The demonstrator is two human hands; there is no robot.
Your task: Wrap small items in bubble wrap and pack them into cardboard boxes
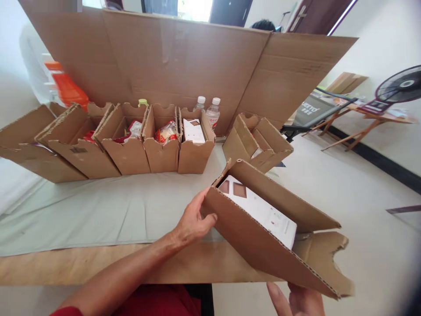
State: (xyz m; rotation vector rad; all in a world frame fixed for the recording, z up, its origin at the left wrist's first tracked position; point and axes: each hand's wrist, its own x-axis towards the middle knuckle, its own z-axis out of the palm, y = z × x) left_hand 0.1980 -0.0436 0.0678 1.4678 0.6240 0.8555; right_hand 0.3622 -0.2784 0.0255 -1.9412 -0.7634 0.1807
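An open-topped cardboard box (243,237) is tilted over the table's front right edge. My left hand (195,219) is closed on its far left corner, thumb on the near wall and fingers on the end. At the box's near end, low in the picture, my right hand (299,300) holds it from below; its thumb stands off the cardboard and part of the hand is cut off by the frame. Inside the box lies a white carton (263,210) with brown squares printed on it. Just beyond stands another cardboard box (240,136) with a divider.
Several cardboard bins (164,156) line the back left, holding packets and a white carton (194,131). Behind them are clear bottles (213,112), an orange bottle (67,85) and a tall cardboard panel (184,57). A grey-green cloth (108,210) covers the table. A fan (403,85) stands right.
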